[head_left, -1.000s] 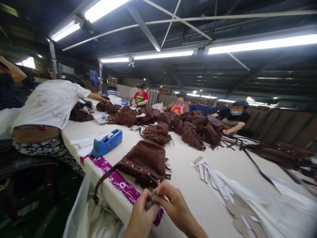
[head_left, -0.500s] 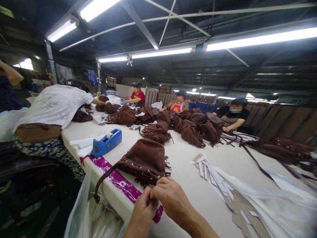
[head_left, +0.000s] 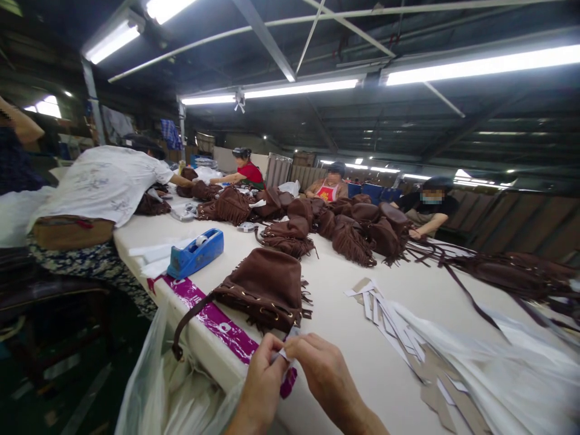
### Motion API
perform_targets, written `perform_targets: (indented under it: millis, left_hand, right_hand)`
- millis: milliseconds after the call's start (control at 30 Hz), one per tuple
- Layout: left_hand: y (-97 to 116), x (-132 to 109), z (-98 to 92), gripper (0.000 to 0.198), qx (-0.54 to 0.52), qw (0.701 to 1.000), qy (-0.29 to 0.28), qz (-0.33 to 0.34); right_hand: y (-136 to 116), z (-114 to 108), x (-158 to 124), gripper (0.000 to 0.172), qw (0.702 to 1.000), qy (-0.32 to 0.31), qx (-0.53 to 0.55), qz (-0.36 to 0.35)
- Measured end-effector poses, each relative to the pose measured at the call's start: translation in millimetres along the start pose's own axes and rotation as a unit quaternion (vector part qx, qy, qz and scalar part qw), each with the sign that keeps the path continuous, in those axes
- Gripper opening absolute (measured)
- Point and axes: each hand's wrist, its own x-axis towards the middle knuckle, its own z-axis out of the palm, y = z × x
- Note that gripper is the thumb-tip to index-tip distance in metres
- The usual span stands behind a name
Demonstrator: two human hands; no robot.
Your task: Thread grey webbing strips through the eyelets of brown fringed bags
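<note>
My left hand (head_left: 261,386) and my right hand (head_left: 324,377) meet at the near table edge, both pinched on a small pale paper scrap (head_left: 284,354) between their fingertips. Just beyond them lies a brown suede fringed bag (head_left: 265,289) with gold eyelets, its strap (head_left: 186,326) hanging over the table edge. A purple printed strip (head_left: 212,323) lies under the bag and runs to my hands.
A blue tape dispenser (head_left: 196,253) sits left of the bag. White and brown paper strips (head_left: 385,314) and clear plastic bags (head_left: 489,362) cover the right. Several brown fringed bags (head_left: 348,232) are piled mid-table. Other people work around the white table (head_left: 344,338); a plastic sack (head_left: 158,386) hangs below.
My hands have stayed together at the table edge, fingers shifting on the scrap, which now shows between the fingertips. The view has tilted slightly.
</note>
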Motion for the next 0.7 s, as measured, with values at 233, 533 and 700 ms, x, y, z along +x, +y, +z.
perform_targets:
  millis: [233, 533, 700]
  left_hand:
    - [-5, 0, -9.1, 0.038, -0.063, 0.997, -0.03, -0.035]
    - [0, -4, -11.5, 0.026, -0.112, 0.992, -0.046, -0.033]
    - [0, -1, -10.6, 0.038, -0.097, 0.994, -0.019, -0.044]
  right_hand:
    - [5, 6, -9, 0.023, 0.994, 0.033, 0.107, -0.007]
    - [4, 8, -6, 0.022, 0.995, 0.051, 0.079, -0.039]
    - [7, 9, -5, 0.024, 0.995, 0.055, 0.076, -0.043]
